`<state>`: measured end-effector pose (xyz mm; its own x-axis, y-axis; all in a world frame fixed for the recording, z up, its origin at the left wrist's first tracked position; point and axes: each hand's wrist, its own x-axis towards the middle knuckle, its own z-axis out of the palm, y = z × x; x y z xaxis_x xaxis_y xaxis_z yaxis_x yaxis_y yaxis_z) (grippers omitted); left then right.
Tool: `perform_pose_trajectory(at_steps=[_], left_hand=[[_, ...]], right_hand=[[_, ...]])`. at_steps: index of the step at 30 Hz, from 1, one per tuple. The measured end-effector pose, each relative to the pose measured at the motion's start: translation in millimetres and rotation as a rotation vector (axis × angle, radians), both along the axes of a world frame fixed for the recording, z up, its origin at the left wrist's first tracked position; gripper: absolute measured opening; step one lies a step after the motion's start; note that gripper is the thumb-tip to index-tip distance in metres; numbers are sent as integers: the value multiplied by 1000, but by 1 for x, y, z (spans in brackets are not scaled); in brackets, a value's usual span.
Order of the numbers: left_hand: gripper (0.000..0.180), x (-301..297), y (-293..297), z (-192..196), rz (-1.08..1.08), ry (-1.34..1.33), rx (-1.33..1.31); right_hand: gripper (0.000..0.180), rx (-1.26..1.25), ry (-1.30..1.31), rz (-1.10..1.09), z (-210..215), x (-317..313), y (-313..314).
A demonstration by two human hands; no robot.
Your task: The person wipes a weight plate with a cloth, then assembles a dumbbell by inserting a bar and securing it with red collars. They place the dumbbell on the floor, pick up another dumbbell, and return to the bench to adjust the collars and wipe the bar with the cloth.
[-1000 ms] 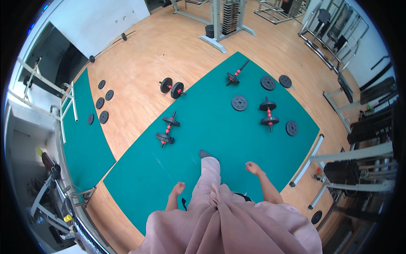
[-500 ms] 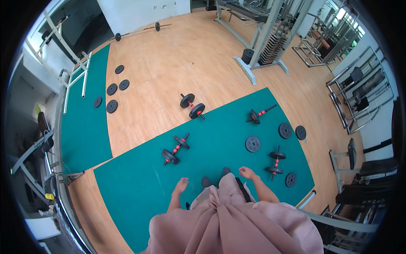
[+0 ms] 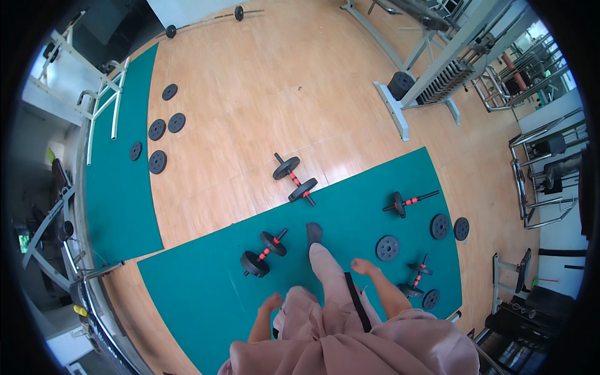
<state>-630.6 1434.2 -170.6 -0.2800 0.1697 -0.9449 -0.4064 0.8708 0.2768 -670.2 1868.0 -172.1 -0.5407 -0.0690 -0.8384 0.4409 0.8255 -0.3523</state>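
I stand on a green floor mat (image 3: 187, 294) in a gym, one leg stepped forward. My left hand (image 3: 271, 303) hangs at my side, fingers loosely curled, holding nothing. My right hand (image 3: 362, 267) is out to the right, fingers apart and empty. A black dumbbell with a red-and-black handle (image 3: 265, 252) lies on the mat just ahead of my left hand. Another dumbbell (image 3: 295, 180) lies on the wooden floor beyond my forward foot (image 3: 314, 232). Right of my right hand lie a loose weight plate (image 3: 387, 248) and a small dumbbell (image 3: 417, 280).
A one-sided dumbbell bar (image 3: 407, 203) and two plates (image 3: 440, 226) lie on the mat's right part. Several plates (image 3: 157, 129) lie by a second green mat (image 3: 119, 187) at left. A weight-stack machine (image 3: 431, 69) stands at back right, racks (image 3: 544, 175) along the right, a barbell (image 3: 206, 20) far back.
The view has swung and I have moved forward along the mat; the dumbbells now sit closer in front of me. My forward leg has stepped out. Both hands remain empty.
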Motion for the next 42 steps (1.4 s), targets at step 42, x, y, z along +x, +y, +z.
perform_pose_trajectory(at_steps=[42], left_hand=[[50,-269,32,96,263,677,-196]], right_hand=[[33,71,281,429,70,-210,-81]])
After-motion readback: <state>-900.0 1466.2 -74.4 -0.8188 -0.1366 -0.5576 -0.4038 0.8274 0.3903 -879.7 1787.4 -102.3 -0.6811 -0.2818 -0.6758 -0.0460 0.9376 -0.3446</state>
